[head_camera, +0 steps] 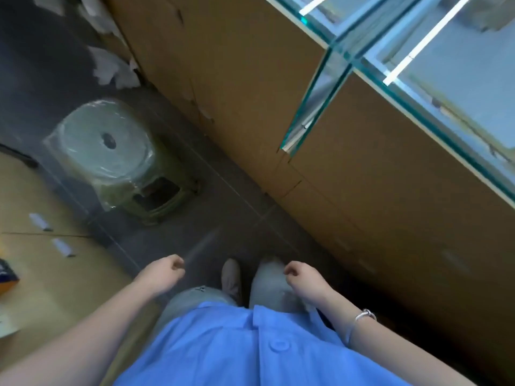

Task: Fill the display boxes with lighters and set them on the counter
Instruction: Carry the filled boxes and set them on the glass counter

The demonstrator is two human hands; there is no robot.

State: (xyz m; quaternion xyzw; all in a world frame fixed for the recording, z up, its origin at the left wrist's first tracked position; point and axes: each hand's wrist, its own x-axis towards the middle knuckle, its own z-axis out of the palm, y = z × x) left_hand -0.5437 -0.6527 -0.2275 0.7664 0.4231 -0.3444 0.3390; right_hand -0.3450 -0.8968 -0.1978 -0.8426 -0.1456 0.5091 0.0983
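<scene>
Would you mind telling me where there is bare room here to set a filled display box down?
The glass counter top shows bare glass along its near edge. The dark floor is free between the wrapped green stool and the brown cabinet front. The tan surface on the left carries two small white items.

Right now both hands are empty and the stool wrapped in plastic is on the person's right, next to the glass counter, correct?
Not quite. The head view shows the stool on the person's left, away from the glass counter. The left hand and right hand are indeed empty.
</scene>
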